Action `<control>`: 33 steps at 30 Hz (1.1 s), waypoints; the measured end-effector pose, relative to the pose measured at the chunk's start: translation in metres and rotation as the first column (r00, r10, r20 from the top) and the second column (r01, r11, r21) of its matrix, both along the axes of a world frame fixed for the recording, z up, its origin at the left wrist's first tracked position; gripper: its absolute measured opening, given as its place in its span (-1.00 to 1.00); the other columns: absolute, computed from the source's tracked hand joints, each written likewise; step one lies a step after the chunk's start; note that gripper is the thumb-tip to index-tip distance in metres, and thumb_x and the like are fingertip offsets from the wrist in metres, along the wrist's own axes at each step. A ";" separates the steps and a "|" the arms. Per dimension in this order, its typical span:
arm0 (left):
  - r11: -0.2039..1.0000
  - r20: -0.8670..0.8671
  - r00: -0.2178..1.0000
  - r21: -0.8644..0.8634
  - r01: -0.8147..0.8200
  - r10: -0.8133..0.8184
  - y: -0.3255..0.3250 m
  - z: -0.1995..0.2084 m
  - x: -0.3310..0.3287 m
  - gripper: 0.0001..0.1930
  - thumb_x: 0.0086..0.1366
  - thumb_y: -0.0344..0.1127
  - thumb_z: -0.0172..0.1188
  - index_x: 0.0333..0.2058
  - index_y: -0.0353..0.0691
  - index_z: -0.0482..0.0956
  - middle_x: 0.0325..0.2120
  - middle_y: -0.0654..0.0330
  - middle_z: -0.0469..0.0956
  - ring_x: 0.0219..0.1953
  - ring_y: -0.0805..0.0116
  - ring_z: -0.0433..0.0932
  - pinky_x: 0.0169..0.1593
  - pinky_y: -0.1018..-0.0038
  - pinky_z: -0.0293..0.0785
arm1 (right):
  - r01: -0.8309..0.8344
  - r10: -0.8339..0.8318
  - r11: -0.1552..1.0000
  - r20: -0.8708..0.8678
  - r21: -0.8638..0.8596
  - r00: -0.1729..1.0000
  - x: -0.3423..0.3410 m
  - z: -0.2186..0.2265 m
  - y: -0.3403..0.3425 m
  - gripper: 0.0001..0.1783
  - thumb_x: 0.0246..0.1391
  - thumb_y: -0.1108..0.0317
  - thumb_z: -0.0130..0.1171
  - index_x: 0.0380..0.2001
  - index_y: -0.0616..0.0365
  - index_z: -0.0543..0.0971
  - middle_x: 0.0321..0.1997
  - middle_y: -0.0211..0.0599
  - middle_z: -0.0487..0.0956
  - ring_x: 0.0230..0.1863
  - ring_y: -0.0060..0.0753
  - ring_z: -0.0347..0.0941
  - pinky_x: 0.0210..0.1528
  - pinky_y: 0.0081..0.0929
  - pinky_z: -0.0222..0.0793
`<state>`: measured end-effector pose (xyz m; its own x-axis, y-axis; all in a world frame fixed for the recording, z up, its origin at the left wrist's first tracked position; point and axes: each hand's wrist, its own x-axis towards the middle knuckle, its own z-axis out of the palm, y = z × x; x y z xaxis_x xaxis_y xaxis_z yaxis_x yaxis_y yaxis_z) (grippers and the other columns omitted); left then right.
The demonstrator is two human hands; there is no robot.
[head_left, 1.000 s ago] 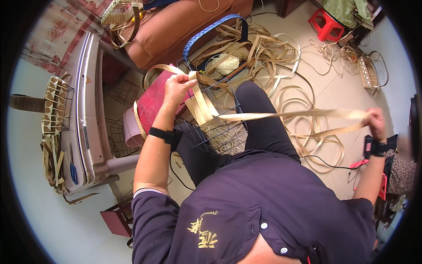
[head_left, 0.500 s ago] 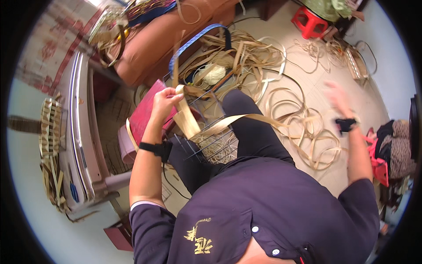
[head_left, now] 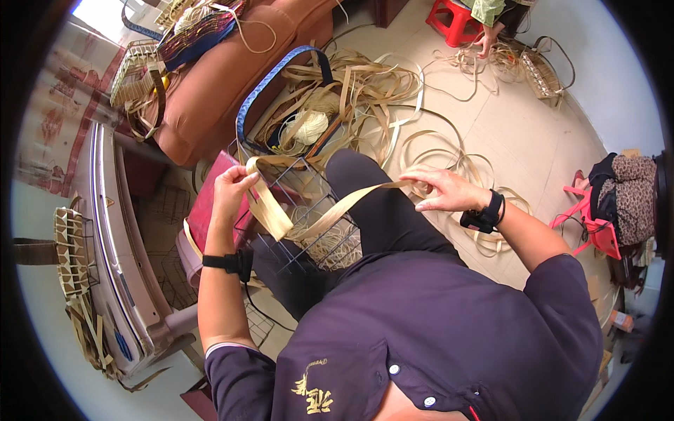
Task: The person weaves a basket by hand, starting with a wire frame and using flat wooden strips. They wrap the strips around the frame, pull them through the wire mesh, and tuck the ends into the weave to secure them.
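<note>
Tan strip [head_left: 351, 203] at centre frame. Dark wire basket [head_left: 309, 224] beneath it. Red stool [head_left: 455, 21] at top. Pink stool [head_left: 593, 228] at right. Rust-brown sofa [head_left: 232, 77], upper left. Beige floor [head_left: 519, 140].

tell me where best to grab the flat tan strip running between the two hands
Probably the free span of the flat tan strip, between the left hand at the wire frame and the right hand. It hangs clear there; pinch the broad faces from above, thumb over, fingers under.
</note>
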<state>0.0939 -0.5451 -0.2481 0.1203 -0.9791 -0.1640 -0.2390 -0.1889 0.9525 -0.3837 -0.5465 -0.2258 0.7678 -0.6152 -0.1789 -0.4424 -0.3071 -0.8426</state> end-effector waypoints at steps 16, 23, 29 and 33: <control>0.999 0.002 1.000 0.048 -0.019 0.019 0.006 0.017 0.002 -0.90 0.17 -0.46 0.33 -0.33 -0.31 0.63 -0.43 0.34 0.59 -0.39 0.61 0.49 -0.24 0.62 0.41 | 0.498 -0.516 0.856 0.264 0.136 0.815 -0.207 -0.092 -0.082 -0.74 0.11 0.32 0.00 -0.22 0.18 0.60 -0.52 -0.55 0.43 -0.51 -0.64 0.28 -0.45 -0.63 0.22; 0.999 -0.022 1.000 0.043 -0.014 0.015 0.007 0.007 0.002 -0.91 0.22 -0.43 0.32 -0.35 -0.31 0.61 -0.44 0.35 0.59 -0.40 0.64 0.48 -0.25 0.66 0.41 | 0.450 -0.750 0.030 -0.318 -0.892 -0.580 -0.511 -0.032 -0.076 -0.47 0.18 0.05 -0.07 0.04 0.20 0.53 0.05 -0.11 0.56 -0.13 -0.10 0.53 -0.10 -0.12 0.43; 0.999 -0.084 0.996 0.008 0.042 -0.041 -0.009 -0.006 -0.007 -0.93 0.25 -0.45 0.27 -0.35 -0.30 0.57 -0.46 0.35 0.58 -0.42 0.65 0.46 -0.28 0.66 0.40 | 0.415 -0.744 0.499 -0.131 -0.761 0.655 -0.245 -0.101 -0.171 -0.52 0.05 0.25 0.18 0.05 0.18 0.51 0.07 -0.01 0.52 0.15 -0.05 0.41 0.21 -0.25 0.28; 0.999 -0.047 0.998 -0.023 0.030 -0.031 -0.005 -0.014 0.002 -0.93 0.26 -0.47 0.24 -0.32 -0.31 0.53 -0.46 0.34 0.57 -0.41 0.64 0.47 -0.30 0.66 0.41 | 0.187 -0.162 0.930 0.102 -0.318 0.981 0.083 -0.008 -0.126 -0.62 0.12 0.19 0.18 -0.07 0.21 0.62 -0.10 -0.15 0.65 -0.15 -0.28 0.59 -0.08 -0.43 0.48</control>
<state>0.0961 -0.5496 -0.2619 0.0828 -0.9856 -0.1472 -0.1990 -0.1611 0.9667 -0.3008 -0.6726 -0.2341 0.6465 -0.7557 0.1049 -0.4552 -0.4924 -0.7418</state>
